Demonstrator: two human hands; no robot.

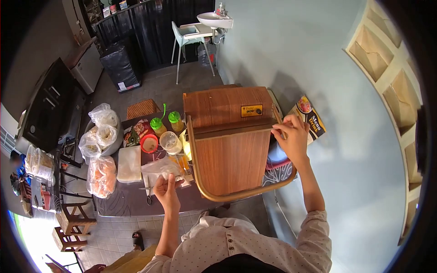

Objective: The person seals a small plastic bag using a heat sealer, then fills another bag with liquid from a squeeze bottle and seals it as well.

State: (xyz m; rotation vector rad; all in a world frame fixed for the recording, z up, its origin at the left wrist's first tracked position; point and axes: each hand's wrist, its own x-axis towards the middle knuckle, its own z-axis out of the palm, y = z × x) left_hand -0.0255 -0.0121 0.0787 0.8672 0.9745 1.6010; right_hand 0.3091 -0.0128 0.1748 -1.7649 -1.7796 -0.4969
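Observation:
My left hand is closed on a small clear plastic bag above the dark table's front part. My right hand is at the right side of a wood-grain machine, its fingertips pinched near the upper right edge of the panel; what they hold, if anything, is too small to make out. A brass-coloured metal bar curves round the machine's front, and a yellow label with a knob is on its upper part. Scissors lie left of my left hand.
Left on the table are filled plastic bags, a stack of clear sheets, a red-rimmed container, an open jar and green-lidded bottles. A menu card leans at the wall. Another person's foot is at lower left.

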